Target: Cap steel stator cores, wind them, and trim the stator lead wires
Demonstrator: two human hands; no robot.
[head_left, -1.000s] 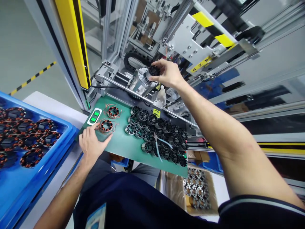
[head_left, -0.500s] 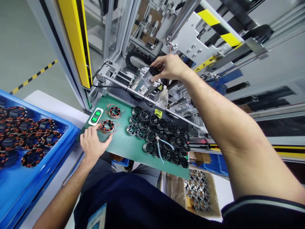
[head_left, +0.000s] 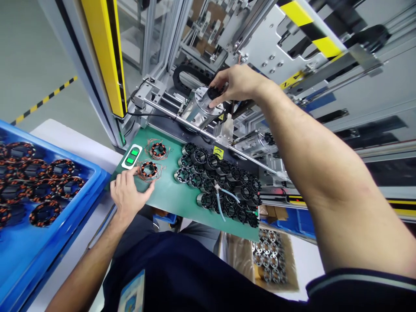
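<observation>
My right hand [head_left: 238, 84] is closed around a black-ended stator core [head_left: 214, 93] at the round metal fixture [head_left: 201, 102] inside the machine. Whether the core is fully seated there is hidden by my fingers. My left hand [head_left: 128, 190] rests at the left of the green work surface [head_left: 175, 201], fingers spread. Its fingertips lie beside a copper-wound stator [head_left: 148, 170] and just below a white switch plate with two green buttons [head_left: 131, 157]. A second wound stator [head_left: 158, 150] with loose copper wire ends lies behind the first.
Several unwound stator cores [head_left: 208, 173] stand in rows, with blue-handled cutters [head_left: 221, 199] on top. A blue bin [head_left: 87, 177] of wound stators is at left. A metal rail [head_left: 175, 116] crosses before the fixture. An open carton [head_left: 289, 260] of metal rings sits below right.
The view has shifted slightly. My right hand stays on the core at the fixture, and my left hand remains by the switch plate with almost no movement.
</observation>
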